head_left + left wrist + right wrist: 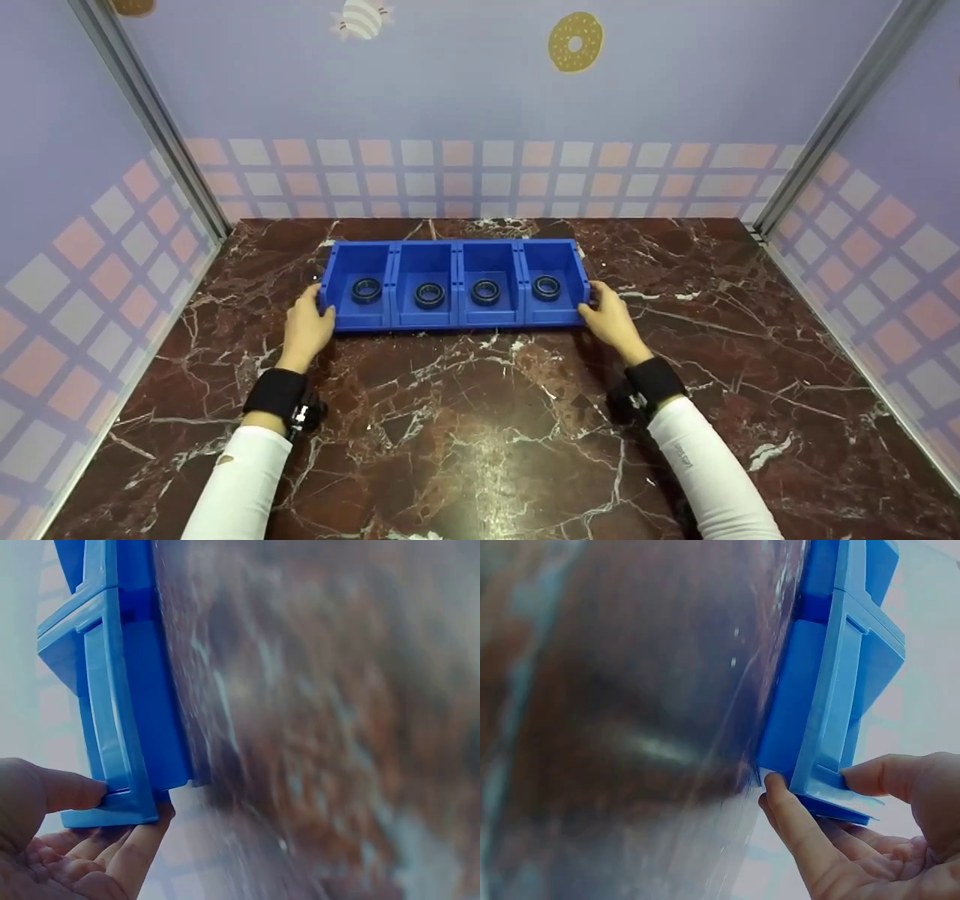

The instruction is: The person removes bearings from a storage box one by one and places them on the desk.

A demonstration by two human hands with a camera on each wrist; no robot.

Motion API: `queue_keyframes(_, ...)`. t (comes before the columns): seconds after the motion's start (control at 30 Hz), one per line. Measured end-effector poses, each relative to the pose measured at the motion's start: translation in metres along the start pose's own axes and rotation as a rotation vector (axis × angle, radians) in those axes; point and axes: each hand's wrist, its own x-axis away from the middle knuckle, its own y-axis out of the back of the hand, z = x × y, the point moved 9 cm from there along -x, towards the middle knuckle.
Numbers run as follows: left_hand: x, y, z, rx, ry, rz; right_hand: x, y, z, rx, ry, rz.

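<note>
A row of joined blue storage bins [424,321] stands across the back of the table, its low fronts toward me. Each compartment has one dark ring, apparently a ball bearing, on its floor: a leftmost bearing [367,291], two in the middle and a rightmost bearing [546,287]. My left hand [306,322] grips the row's left end, thumb over the front corner and fingers along the outer side and underneath in the left wrist view. At the right end, my right hand [609,319] pinches the matching corner, thumb [877,774] inside the rim and fingers below.
The table [465,435] is dark red marble with pale veins. A patterned back wall [480,97] rises behind the bins, and side panels with metal corner posts [157,112] enclose the table left and right. Both wrists wear black bands with small cameras.
</note>
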Motion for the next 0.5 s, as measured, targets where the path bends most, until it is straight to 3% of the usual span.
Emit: queue_keyframes(0.5, 0.012, -0.014, -0.015, -0.008, -0.038, 0.05, 0.011, 0.019, -0.016, 0.008, -0.015, 0.013)
